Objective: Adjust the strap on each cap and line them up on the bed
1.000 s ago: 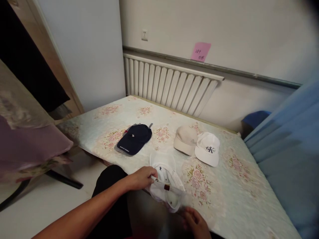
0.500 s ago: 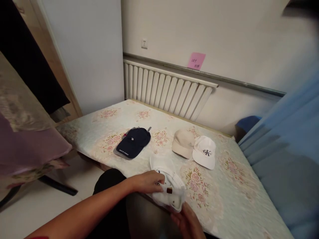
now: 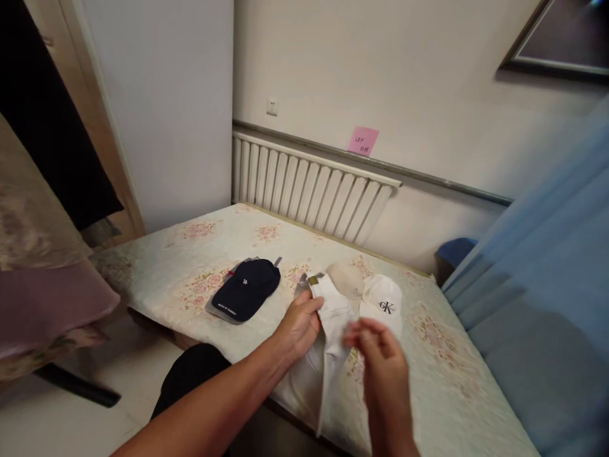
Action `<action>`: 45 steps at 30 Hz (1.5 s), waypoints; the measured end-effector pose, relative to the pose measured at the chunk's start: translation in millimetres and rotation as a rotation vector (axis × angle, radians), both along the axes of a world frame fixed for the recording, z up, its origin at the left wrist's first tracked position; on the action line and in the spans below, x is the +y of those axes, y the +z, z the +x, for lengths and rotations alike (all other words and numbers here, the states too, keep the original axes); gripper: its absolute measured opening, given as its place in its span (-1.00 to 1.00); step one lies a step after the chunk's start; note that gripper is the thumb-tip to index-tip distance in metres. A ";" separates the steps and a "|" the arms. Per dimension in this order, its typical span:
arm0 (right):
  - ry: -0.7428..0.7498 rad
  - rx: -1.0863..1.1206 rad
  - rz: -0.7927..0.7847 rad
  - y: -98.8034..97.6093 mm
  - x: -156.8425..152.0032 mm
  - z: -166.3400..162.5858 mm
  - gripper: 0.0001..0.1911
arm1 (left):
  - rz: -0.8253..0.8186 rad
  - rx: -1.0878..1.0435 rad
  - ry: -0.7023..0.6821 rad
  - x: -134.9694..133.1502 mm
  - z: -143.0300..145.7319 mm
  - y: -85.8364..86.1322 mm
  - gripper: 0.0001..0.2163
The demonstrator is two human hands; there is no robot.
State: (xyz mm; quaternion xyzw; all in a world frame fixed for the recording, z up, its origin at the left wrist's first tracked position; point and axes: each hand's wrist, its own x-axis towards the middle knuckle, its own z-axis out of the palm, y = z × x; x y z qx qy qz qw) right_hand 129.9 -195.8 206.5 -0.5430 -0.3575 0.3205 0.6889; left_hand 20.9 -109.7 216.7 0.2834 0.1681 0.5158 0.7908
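My left hand (image 3: 303,325) is closed around the edge of a white cap (image 3: 335,317), thumb on top. The cap is tipped up on its side over the near edge of the bed, and a small brass-coloured tab shows at its upper end. On the cap's right side, my right hand (image 3: 380,355) has its fingers curled, with the fingertips blurred by motion; whether they grip the fabric is unclear. Behind the held cap lie a beige cap (image 3: 343,279), partly covered by it, and a white cap with black letters (image 3: 383,301).
A navy cap (image 3: 247,289) lies to the left on the flowered bed cover (image 3: 200,230). Beyond the bed is a white radiator (image 3: 304,184). A blue curtain (image 3: 537,254) hangs at right, and clothes (image 3: 42,254) hang at left.
The white cap has been raised and turned from its inside-up position to stand on its side. My left hand has shifted to its upper edge; my right hand has risen beside it.
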 end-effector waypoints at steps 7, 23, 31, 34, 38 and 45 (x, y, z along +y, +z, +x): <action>0.483 0.098 -0.386 -99.7 -16.6 -61.8 -0.75 | -0.098 -0.042 -0.059 -10.0 0.8 -24.0 -0.55; 0.276 0.616 0.147 -59.0 17.1 -31.7 -0.51 | -0.234 0.067 -0.119 -29.5 -7.4 -44.7 -0.87; 0.157 0.618 0.240 -33.7 14.5 -37.6 -0.48 | -0.271 -0.052 -0.218 -41.5 -11.8 -45.3 -0.82; 0.048 0.539 0.336 -26.7 11.8 -36.7 -0.41 | -0.278 -0.091 -0.243 -42.5 -12.5 -44.1 -0.84; 0.107 0.657 0.275 -39.0 22.8 -26.2 -0.47 | -0.380 -0.102 -0.236 -37.0 -9.0 -56.6 -0.85; 0.151 0.804 0.115 -78.8 32.4 -19.9 -0.60 | -0.580 0.057 -0.238 -35.1 -9.0 -87.8 -0.85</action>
